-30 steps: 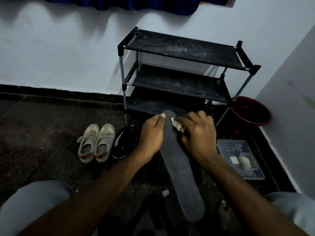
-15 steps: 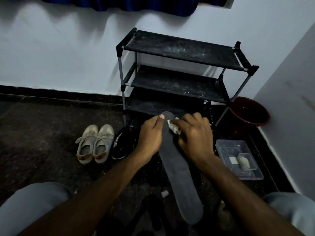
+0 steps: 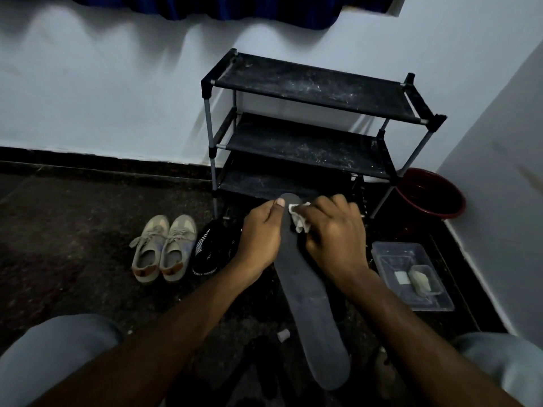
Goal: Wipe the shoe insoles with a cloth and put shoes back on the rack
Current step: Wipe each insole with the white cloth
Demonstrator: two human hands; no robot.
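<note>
Left hand (image 3: pixel 261 230) grips the dark insole (image 3: pixel 311 304) near its far end, thumb on top, fingers curled beneath. Right hand (image 3: pixel 332 236) holds a white cloth (image 3: pixel 299 218) bunched in curled fingers, pressed on the insole's upper face beside that thumb. The insole is held above the floor (image 3: pixel 73 230), before the black rack (image 3: pixel 308 92). Beige shoes (image 3: pixel 163 248) stand on the floor left of the rack's base.

left hand (image 3: pixel 259 236) and right hand (image 3: pixel 332 232) close together, fingers curled
</note>
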